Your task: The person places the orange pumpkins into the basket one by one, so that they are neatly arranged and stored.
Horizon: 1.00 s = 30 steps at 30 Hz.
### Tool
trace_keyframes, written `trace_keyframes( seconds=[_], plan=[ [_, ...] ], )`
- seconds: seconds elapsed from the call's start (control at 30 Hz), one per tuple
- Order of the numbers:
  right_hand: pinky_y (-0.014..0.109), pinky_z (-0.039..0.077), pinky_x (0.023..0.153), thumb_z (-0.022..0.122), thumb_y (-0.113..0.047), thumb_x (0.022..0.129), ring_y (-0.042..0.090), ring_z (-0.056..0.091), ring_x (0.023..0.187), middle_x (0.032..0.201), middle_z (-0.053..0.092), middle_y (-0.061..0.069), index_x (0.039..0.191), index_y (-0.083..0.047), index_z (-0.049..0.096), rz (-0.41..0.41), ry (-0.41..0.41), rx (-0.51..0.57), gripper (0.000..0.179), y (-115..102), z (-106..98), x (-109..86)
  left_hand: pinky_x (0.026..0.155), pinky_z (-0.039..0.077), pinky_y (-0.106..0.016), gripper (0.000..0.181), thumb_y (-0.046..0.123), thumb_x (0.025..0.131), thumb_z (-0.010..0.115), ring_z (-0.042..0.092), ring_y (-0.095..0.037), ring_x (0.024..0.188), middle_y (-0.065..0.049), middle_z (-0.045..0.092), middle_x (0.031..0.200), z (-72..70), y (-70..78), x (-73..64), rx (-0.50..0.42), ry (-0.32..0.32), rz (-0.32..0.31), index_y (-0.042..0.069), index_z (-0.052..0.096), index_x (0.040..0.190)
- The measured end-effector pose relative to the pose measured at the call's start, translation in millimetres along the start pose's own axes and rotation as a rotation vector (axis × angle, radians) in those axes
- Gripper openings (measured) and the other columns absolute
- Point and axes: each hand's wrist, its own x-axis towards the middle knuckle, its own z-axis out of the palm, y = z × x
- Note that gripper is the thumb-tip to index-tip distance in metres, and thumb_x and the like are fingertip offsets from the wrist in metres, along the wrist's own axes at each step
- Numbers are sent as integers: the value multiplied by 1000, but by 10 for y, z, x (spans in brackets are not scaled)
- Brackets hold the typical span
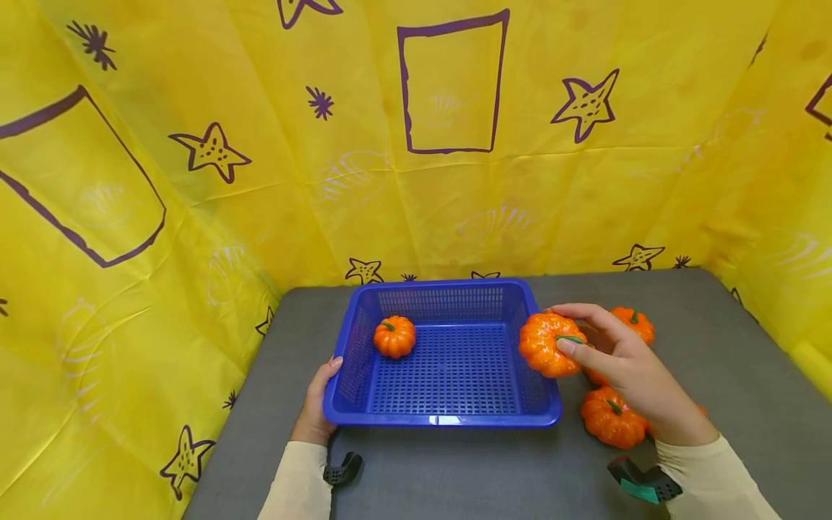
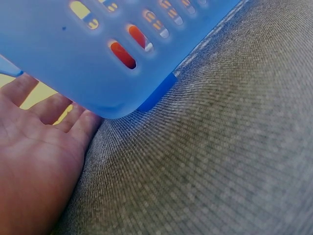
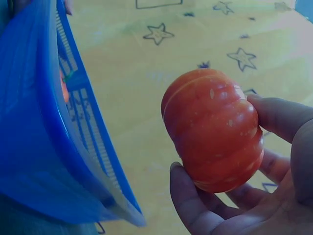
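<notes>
My right hand [image 1: 611, 354] grips an orange toy pumpkin [image 1: 548, 345] with a green stem, thumb beside the stem and fingers round its far side. It is held at the right rim of a blue plastic basket [image 1: 448, 420]; in the right wrist view the pumpkin [image 3: 212, 129] appears apart from the basket wall [image 3: 29, 107]. My left hand [image 1: 317, 404] holds the basket at its left side, a fingertip at the rim. The left wrist view has its fingers against the basket's outer wall [image 2: 63, 54]. One smaller pumpkin [image 1: 394, 336] sits inside the basket, towards the left.
More orange pumpkins lie on the grey table [image 1: 448, 477] right of the basket: one at the back [image 1: 633, 325], one nearer [image 1: 614, 417], others partly hidden by my right hand and wrist. A yellow patterned cloth [image 1: 448, 209] hangs behind and along both sides.
</notes>
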Motion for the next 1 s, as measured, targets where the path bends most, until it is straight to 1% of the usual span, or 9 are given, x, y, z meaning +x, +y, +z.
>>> trace_keyframes(
  seconds=[0.13,0.33,0.43,0.57,0.8,1.0],
  plan=[
    [34,60,88,60,-1,110,28,69,113,140,59,20,152,-3,52,5,-27,6,43,43,107,59,88,56,-36,73,40,106,44,64,-25,107,-12,64,127,0,-2,-1,-3,2,2,1,27,165],
    [36,61,88,65,-5,109,31,69,114,140,59,20,150,-5,56,27,-30,-21,42,83,265,128,88,56,-37,74,40,106,44,64,-24,108,-12,64,127,10,7,-6,-1,4,1,1,25,166],
    [37,61,87,66,-5,108,34,69,113,140,58,21,149,-4,56,27,-40,-6,42,88,329,181,89,55,-37,75,39,106,43,64,-25,109,-12,63,129,6,8,-13,5,0,-2,2,23,168],
    [40,63,84,67,-6,108,38,69,110,139,58,21,149,-5,55,35,-47,15,43,81,400,257,89,55,-38,74,39,107,42,63,-25,109,-12,62,130,-2,8,-19,10,-5,-5,3,23,169],
    [37,62,85,69,-9,107,40,67,110,137,59,22,148,-3,56,42,-49,26,43,37,554,398,89,56,-38,75,41,106,43,63,-26,109,-14,61,131,-11,10,-14,34,0,-8,4,24,168],
    [39,61,86,71,-11,106,42,66,113,138,59,20,148,-5,56,47,-87,56,45,-2,694,530,89,56,-38,75,42,106,44,63,-26,108,-14,60,131,-11,7,-11,39,7,-13,5,25,168]
  ],
)
